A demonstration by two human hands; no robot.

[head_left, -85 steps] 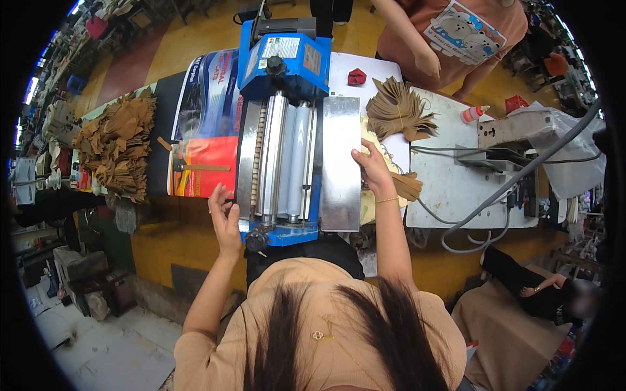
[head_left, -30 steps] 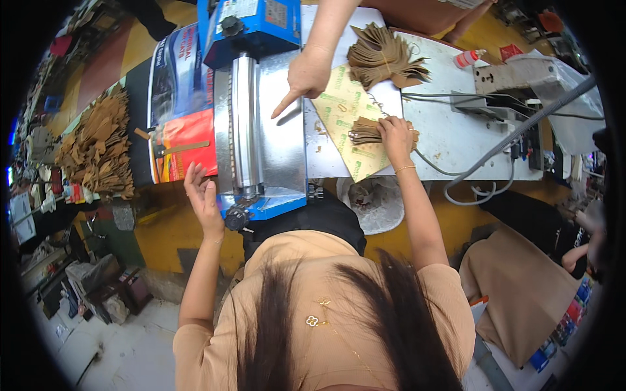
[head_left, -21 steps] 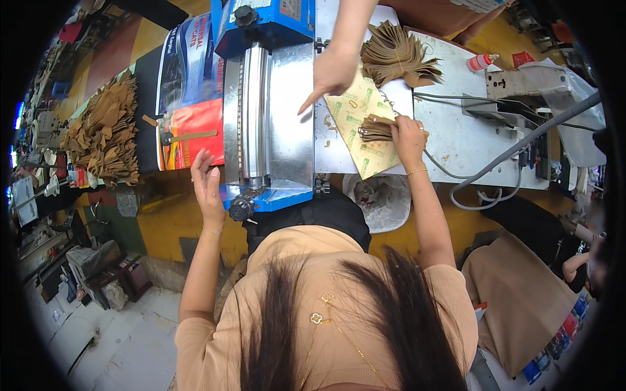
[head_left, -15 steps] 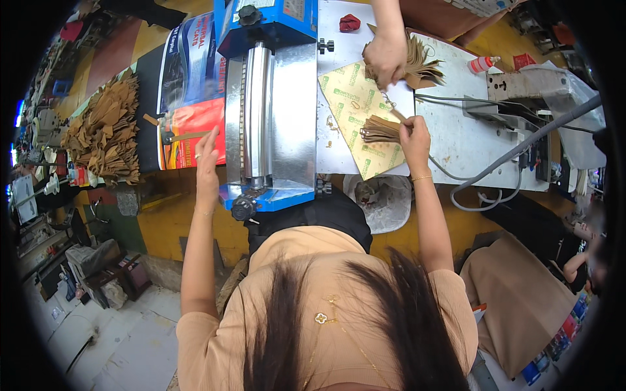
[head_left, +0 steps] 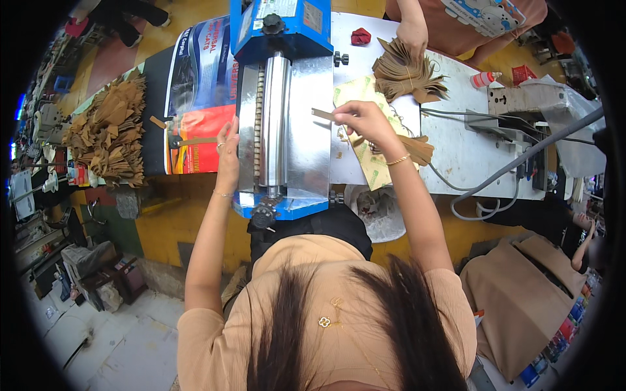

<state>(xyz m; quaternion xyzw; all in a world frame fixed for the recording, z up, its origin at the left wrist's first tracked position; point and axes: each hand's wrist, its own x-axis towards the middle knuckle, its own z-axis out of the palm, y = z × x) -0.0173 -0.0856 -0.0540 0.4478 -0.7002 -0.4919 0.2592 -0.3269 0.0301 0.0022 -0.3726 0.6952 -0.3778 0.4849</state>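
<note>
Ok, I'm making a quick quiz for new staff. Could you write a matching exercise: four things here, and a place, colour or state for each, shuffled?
Things:
1. right hand
2. left hand
3. roller
4. heap

Matches:
A. shiny silver
B. brown, left of the poster
C. pinching a strip
D. by the machine's left edge

Pairs: 1-C, 2-D, 3-A, 4-B

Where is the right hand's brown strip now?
In the head view, the brown strip is pinched by the right hand, its free end over the metal plate, right of the shiny roller.
</note>
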